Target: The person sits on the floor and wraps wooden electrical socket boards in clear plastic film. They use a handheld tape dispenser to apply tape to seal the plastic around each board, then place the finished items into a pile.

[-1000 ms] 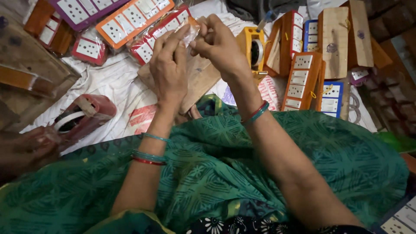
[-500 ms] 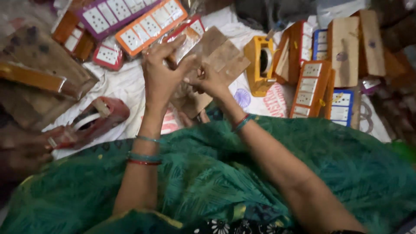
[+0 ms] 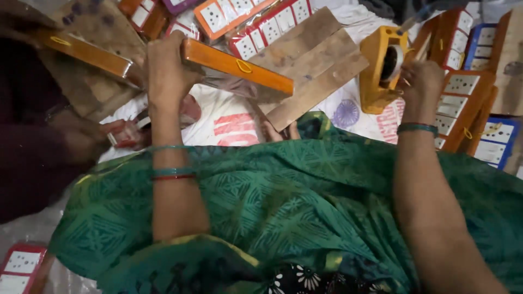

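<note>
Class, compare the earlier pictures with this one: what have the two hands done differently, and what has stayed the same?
The hands, together before, have parted. The left hand now grips an orange box; the right hand has moved right to the yellow tape dispenser. The wooden board and green cloth stay put.

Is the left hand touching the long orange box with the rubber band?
Touching. The head view shows the left hand closed around one end of the long orange box, with fingers wrapped over its edge and no gap visible.

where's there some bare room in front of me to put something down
White printed cloth lies bare between the left hand and the flat wooden board. The right hand is crowded by the yellow tape dispenser and stacked orange switch boards.
</note>
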The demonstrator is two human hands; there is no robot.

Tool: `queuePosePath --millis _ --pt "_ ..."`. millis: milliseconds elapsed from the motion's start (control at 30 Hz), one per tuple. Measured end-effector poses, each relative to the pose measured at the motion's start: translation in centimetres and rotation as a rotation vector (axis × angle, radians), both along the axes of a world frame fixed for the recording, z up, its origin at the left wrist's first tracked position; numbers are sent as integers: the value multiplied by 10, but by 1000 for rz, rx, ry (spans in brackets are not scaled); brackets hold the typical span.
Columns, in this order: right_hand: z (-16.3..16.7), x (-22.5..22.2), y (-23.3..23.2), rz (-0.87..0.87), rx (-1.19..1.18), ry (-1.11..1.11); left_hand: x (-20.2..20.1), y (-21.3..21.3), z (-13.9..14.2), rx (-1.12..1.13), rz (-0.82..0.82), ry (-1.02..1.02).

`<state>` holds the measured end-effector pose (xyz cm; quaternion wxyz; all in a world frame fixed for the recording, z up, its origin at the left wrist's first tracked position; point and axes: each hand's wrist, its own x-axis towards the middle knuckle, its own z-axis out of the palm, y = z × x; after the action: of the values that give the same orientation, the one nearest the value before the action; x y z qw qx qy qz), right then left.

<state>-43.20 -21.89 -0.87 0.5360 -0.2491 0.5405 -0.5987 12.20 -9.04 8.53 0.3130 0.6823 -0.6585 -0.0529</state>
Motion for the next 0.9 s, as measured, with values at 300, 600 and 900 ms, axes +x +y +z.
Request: queuePosePath --millis 300,600,900 --pt "-40 -14 25 -133 104 191 -78 -17 -71 247 -40 -51" --pt "-41 -10 26 35 7 371 -160 -18 -93 188 -312 -229" --pt "-26 2 55 -265 363 198 -195 -14 -102 -45 -389 51"
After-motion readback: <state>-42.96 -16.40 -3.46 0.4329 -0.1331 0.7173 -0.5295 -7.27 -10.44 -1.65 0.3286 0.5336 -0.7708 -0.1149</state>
